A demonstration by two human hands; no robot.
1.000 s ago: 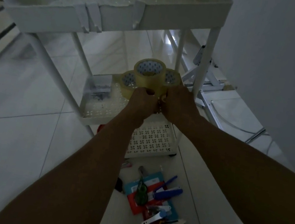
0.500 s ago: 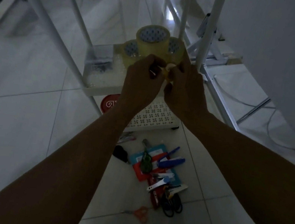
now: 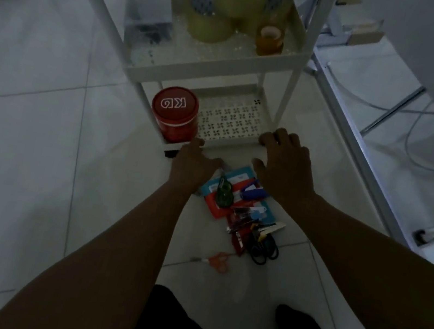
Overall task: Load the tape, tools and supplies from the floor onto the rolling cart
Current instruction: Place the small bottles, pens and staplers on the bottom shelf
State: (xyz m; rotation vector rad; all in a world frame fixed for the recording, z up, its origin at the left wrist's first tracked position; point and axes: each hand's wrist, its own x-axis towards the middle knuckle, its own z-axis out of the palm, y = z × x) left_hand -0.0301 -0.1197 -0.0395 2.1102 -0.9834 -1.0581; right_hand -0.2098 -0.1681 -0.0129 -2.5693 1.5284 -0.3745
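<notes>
The cart [image 3: 216, 58] is white with little pinwheel holes. The tape rolls [image 3: 231, 3] are yellow. The tub [image 3: 175, 114] is red.

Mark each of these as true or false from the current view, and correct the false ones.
1. The red canister stands on the cart's bottom shelf. True.
2. Both hands are gripping rolls of tape. False: the left hand and right hand hold nothing and reach down over the pile on the floor.
3. The large tape rolls sit stacked on the middle shelf. True.
4. The orange scissors lie on the cart. False: they lie on the floor tiles, nearer the person than the pile.
5. The small amber tape roll is on the floor. False: it stands on the middle shelf beside the large rolls.
</notes>
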